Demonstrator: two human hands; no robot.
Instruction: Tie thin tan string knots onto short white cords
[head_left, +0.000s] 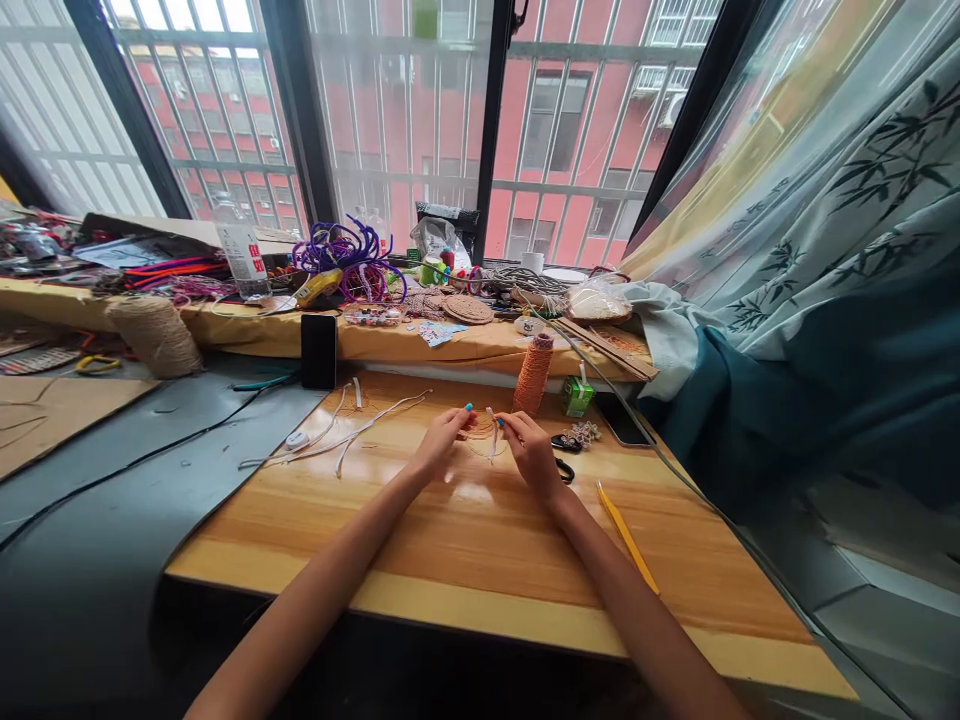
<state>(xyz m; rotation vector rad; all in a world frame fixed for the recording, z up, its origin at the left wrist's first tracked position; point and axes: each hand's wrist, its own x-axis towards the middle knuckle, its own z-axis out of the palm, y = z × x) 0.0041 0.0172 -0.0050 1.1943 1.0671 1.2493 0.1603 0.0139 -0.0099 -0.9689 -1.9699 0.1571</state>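
Note:
Over the middle of the wooden table [465,560], my left hand [444,440] pinches thin orange thread [478,433] that spans the gap between my hands. My right hand [529,448] is closed at the fingertips on a short white cord [493,440], close to the same thread. Just behind my right hand stands a cone of orange yarn [533,375]. Several white cords [367,425] lie on the table left of my left hand. Black-handled scissors [565,470] rest beside my right hand, partly hidden by it.
Yellow tweezers [628,538] lie to the right. Behind them are a green box [577,396] and a dark phone [624,418]. Another phone [319,350] leans against the cluttered ledge [420,342]. A twine spool [154,335] stands at the left, and a cable crosses the right side.

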